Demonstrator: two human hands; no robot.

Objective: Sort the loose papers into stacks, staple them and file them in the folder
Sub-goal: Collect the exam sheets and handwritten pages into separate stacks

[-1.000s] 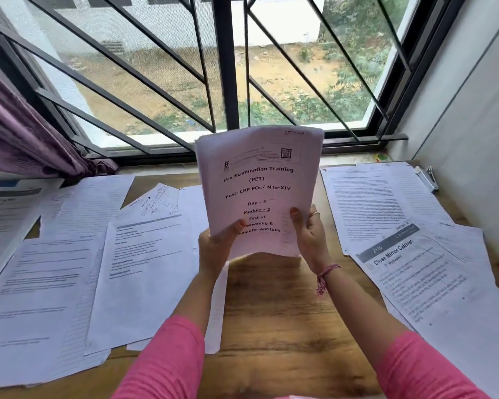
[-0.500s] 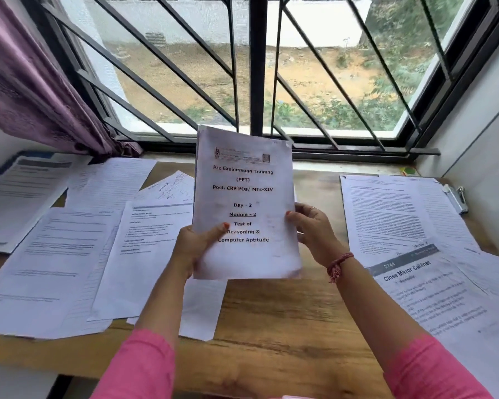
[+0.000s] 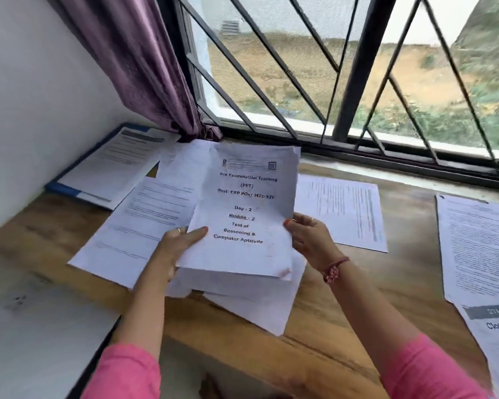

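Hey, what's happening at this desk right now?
A person is sorting papers at a wooden desk by a window. Both hands hold one stack headed Pre Examination Training: the left hand grips its left edge, the right hand its right edge. Loose sheets lie around it, and a blue folder lies at the far left.

Stapled-looking booklet (image 3: 245,214), white, centre of frame, cover upright and tilted slightly back, printed "Pre Examination Training (PET)… Day - 2, Module - 2"; top edge crumpled, several pages thick at bottom edge. Held at both lower side edges, w/ loose sheets (image 3: 260,303) under it, lower centre. Blue folder (image 3: 67,189) lies open, upper left, flat on desk w/ printed sheet (image 3: 116,165) on top. More printed sheets flat: left-centre (image 3: 139,228), partly overlapped by booklet; right of centre (image 3: 343,211); far right edge (image 3: 478,249), incl. one headed "Close Mi…" (image 3: 496,326), lower right.
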